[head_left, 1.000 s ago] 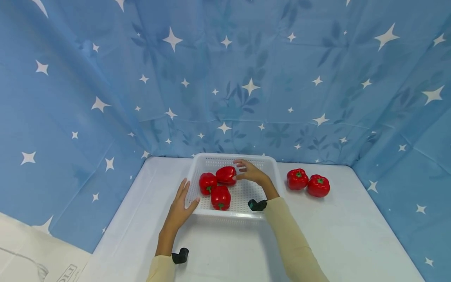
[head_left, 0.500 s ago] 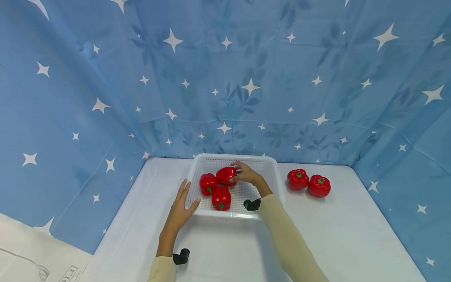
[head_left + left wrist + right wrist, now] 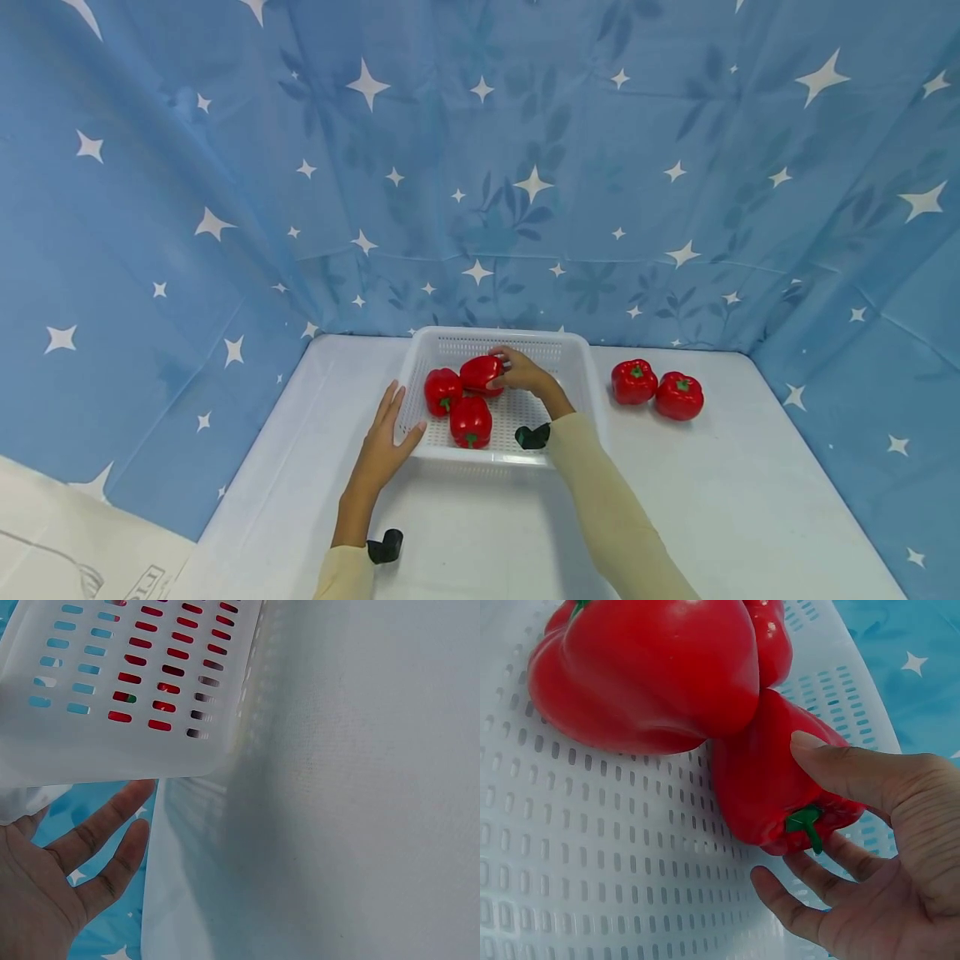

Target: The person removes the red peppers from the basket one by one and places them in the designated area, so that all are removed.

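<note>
A white perforated plastic basket [image 3: 525, 457] holds three red bell peppers. My right hand [image 3: 525, 372] reaches inside it and grips the rearmost bell pepper [image 3: 477, 374] at its stem end. In the right wrist view the thumb [image 3: 847, 761] lies on that pepper's side, and fingers curl round beyond its green stem. Two other bell peppers sit against it, one at the left [image 3: 442, 390] and one in front [image 3: 471, 422]. Outside the basket's left wall, my left hand [image 3: 381, 446] has its fingers spread along the rim; in the left wrist view fingertips reach the basket's edge.
Two more red bell peppers, one [image 3: 633, 382] beside the other [image 3: 678, 396], lie on the white table [image 3: 757, 500] to the right of the basket. A blue star-patterned curtain [image 3: 465, 208] rises behind the table and along both sides.
My right hand has moved slightly left, from beside the rear bell pepper onto its stem end. The left hand and the peppers stay in place.
</note>
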Motion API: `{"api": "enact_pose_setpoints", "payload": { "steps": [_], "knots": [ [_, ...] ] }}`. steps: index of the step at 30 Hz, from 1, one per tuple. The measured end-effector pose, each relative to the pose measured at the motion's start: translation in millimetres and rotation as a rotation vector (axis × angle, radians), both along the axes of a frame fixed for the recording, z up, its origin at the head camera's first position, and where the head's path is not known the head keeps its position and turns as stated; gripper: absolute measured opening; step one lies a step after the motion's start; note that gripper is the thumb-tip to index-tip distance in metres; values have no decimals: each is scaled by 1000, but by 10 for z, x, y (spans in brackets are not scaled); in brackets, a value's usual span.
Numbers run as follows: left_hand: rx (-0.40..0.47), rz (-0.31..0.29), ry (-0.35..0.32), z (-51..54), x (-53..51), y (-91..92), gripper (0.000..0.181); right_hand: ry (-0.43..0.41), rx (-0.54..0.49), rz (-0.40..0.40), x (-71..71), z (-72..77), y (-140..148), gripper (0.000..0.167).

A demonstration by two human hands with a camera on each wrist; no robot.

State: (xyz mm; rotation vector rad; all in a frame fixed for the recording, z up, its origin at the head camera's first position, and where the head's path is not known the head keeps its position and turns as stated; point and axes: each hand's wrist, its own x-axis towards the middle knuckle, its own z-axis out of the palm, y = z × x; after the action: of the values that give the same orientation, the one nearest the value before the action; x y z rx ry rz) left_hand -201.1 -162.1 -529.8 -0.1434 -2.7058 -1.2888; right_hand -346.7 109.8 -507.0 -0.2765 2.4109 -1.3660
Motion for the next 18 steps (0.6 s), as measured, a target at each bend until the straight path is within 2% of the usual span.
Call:
{"api": "enact_pose_setpoints", "payload": {
  "steps": [7,18],
  "knots": [
    [2,11,-15,-6,-2,-2,77,-17,28,12,-11,-57,-8,74],
    [9,11,-4,-19,-6,-3,77,-20,37,3,16,-38,-10,73]
  ]
}}
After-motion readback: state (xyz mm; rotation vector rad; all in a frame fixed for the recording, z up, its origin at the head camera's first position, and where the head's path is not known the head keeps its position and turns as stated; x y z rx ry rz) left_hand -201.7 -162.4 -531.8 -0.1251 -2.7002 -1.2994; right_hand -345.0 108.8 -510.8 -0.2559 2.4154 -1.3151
